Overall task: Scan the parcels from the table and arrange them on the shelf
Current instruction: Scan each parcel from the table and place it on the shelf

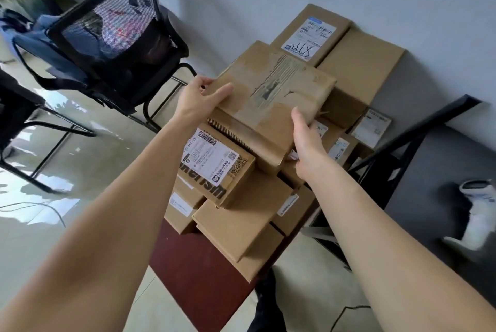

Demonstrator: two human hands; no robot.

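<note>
1. Head view, the room: a pale wall fills the upper right of the frame and a glossy floor [88, 159] the left. A black mesh chair [112, 44] with a blue bag on it stands upper left. At mid right a dark desk [451, 178] carries a white handheld scanner [475, 213], lying untouched.

2. Head view, the parcels: a heap of cardboard boxes sits in the centre of the frame on a dark red surface [198, 275]; whether that is the shelf or a low stand I cannot tell. Among them are a box with a white label and barcode [214, 165] at centre and a labelled box against the wall [311, 33] near the top.

3. Head view, the hold: the worn taped parcel [271, 100] is above the heap, at centre. The left hand [198, 100] has its grip clamped on the near left corner, thumb on top. The right hand [308, 141] clamps the right edge, fingers under, thumb up. Two hands on opposite edges likely keep the wide, flat box level over the pile.

4. Head view, obstacles: the boxes beneath lie at uneven heights, so the parcel may tip once set down. The black desk frame [418, 130] crowds the right side.
</note>
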